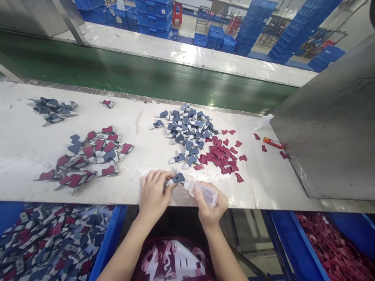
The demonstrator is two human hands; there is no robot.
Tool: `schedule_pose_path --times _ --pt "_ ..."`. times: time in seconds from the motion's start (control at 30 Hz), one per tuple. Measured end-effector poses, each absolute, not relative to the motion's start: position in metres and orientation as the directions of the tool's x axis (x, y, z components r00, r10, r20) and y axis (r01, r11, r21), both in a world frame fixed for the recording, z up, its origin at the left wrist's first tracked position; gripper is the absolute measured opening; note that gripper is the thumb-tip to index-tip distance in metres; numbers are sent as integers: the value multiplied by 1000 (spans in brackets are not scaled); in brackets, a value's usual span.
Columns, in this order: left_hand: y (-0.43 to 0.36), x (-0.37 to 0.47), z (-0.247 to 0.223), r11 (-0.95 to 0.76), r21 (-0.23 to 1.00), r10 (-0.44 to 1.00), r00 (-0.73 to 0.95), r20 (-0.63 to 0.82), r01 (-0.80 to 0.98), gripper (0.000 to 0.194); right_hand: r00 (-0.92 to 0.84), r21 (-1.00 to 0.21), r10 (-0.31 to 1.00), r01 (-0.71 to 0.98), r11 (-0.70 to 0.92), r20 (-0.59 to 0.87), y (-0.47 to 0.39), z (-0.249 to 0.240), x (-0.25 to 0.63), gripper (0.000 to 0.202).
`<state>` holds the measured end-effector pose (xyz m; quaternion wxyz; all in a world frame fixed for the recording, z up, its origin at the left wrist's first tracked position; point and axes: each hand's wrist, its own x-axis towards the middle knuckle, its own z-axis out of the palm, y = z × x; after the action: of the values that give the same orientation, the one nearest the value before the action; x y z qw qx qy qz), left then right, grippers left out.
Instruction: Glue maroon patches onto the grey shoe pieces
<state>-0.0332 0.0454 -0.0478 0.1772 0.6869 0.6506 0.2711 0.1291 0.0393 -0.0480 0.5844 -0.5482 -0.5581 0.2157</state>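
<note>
Near the front edge of the white table, my left hand (156, 191) pinches a blue and grey part (178, 178) by its pale end. My right hand (211, 203) is closed round a clear squeeze bottle (207, 194), whose thin tip points left and reaches the part. Behind my hands lies a pile of blue and grey parts (190, 125). Flat dark red pieces (219, 154) are heaped to its right. On the left sits a group of parts with red tops (98, 146), a few blue ones among them.
Further left is a small blue-grey pile (52, 109). An orange-red tool (273, 143) lies by a metal housing (331, 128). A green conveyor (140, 74) runs behind the table. Below its front edge are blue bins, the left (113, 238) with parts, the right (307, 249) with red pieces.
</note>
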Motion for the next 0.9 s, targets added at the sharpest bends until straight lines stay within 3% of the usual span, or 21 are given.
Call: schedule_pose_path --times 0.33,0.6,0.77,0.9 --pt "46 -33 -47 -95 590 989 9 147 802 11 466 -911 795 322 257 388 38 -58 130 14" --pt "46 -34 -49 -105 573 985 7 171 813 12 612 -969 752 131 210 245 45 -60 159 26" --pt "48 -36 -51 -115 575 983 7 185 810 12 669 -958 686 223 182 286 53 -60 210 46" --pt "50 -39 -51 -102 618 987 2 161 780 13 795 -946 517 303 113 316 62 -63 256 64"
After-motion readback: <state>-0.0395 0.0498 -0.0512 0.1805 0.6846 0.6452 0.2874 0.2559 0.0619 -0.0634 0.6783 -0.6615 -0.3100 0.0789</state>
